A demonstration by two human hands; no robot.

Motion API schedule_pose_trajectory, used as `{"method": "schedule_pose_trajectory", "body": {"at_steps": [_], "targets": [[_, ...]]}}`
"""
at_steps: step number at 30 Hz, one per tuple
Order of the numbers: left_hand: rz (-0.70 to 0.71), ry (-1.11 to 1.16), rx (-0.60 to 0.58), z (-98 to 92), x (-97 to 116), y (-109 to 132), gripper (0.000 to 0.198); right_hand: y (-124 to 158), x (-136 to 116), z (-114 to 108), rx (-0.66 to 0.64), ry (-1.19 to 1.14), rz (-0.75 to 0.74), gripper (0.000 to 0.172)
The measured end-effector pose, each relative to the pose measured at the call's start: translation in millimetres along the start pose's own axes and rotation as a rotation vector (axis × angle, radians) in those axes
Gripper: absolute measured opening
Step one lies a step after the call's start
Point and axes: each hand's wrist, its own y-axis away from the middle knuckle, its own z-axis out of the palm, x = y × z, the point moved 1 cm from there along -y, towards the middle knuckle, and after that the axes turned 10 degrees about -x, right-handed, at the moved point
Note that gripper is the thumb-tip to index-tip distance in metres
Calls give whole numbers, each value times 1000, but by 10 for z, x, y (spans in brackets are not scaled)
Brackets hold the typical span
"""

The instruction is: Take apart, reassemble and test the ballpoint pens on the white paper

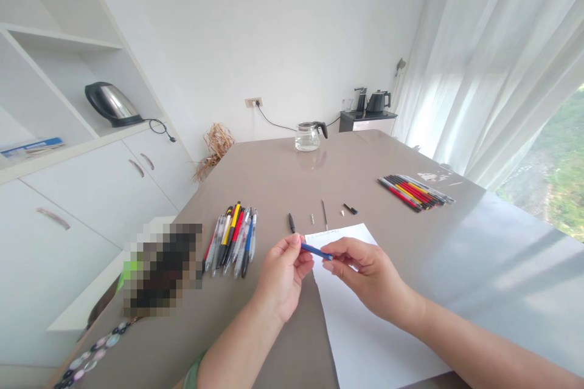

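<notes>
Both my hands pinch a blue pen barrel (316,251) just above the near part of the brown table (274,182). My left hand (283,276) grips its left end and my right hand (360,270) its right end, over the top edge of a white sheet of paper (365,328). Small pen parts lie just beyond: a black piece (291,222), a tiny spring (312,218), a thin refill (324,214), a small tip (342,213) and a black and blue piece (350,209).
Several pens lie in a bundle (232,237) at my left, and another row of pens (413,190) lies at the far right. A glass carafe (309,135) stands at the table's far end. A bead string (93,355) lies at the near left corner.
</notes>
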Motion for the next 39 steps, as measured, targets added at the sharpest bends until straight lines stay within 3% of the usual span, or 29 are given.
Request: {"method": "schedule_pose_trajectory", "body": {"at_steps": [4, 8, 18, 26, 32, 35, 39], "targets": [[-118, 6, -56, 23, -44, 38, 16, 1, 19, -33, 84, 23, 22, 14], [-213, 10, -94, 34, -61, 77, 18, -25, 34, -86, 141, -106, 85, 18], [-115, 51, -134, 10, 5, 53, 13, -101, 152, -200, 222, -224, 208, 15], [5, 47, -64, -66, 33, 8, 16, -66, 128, -110, 98, -208, 268, 12], [64, 157, -208, -42, 74, 16, 19, -4, 87, 47, -171, -104, 213, 10], [10, 140, -261, -23, 77, 41, 19, -4, 60, 59, -294, -90, 182, 16], [-158, 33, -345, 13, 58, 94, 23, -65, 57, 6, -124, -178, 162, 23]]}}
